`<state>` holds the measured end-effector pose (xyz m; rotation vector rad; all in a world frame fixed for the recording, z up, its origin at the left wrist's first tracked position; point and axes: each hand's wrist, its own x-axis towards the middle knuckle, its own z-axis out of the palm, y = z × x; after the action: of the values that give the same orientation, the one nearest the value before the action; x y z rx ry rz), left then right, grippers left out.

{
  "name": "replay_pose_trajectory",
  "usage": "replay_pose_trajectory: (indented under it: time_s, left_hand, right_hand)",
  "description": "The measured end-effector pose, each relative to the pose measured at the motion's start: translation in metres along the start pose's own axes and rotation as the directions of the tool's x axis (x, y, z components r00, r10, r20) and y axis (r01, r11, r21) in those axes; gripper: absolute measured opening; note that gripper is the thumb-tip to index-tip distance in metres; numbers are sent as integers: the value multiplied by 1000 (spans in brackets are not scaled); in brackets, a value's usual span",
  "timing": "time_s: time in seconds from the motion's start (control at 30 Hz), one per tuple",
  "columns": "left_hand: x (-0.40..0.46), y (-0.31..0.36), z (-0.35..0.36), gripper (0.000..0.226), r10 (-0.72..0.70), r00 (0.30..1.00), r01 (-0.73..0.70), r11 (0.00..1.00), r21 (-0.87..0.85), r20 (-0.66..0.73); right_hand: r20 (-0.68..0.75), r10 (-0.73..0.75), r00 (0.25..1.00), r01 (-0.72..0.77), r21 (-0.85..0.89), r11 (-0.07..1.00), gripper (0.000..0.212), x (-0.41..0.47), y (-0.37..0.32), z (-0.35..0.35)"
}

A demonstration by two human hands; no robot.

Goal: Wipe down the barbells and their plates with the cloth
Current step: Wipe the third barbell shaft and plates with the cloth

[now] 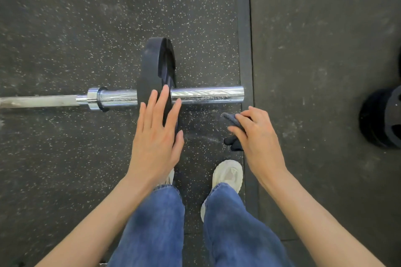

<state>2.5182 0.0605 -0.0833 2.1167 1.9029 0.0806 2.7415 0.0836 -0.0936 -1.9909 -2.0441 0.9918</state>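
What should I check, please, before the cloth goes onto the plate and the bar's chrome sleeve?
1. Cloth in hand: ok, the right hand grips it, bunched.
2. Plate steadied: ok, the left hand lies on its rim, fingers straight.
3. Sleeve free to wipe: ok, bare from plate to tip.
4. Cloth on metal: not ok, it is held short of the sleeve.
5. Feet away from the plate: cannot tell, the left hand hides one shoe mate.
6. Plate's far face clean: cannot tell, mostly hidden.

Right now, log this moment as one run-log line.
left hand: open, fingers on plate | right hand: grips cloth | barbell: on floor | cloth off barbell
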Motion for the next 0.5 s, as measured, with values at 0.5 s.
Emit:
replay_pose_trajectory:
  time_s: [0.5]
  left_hand:
    - [32,-20,47,54,147,929,-107,985,133,-341]
  right_hand:
    - [-372,-229,900,210,-90,973,35,66,27,49]
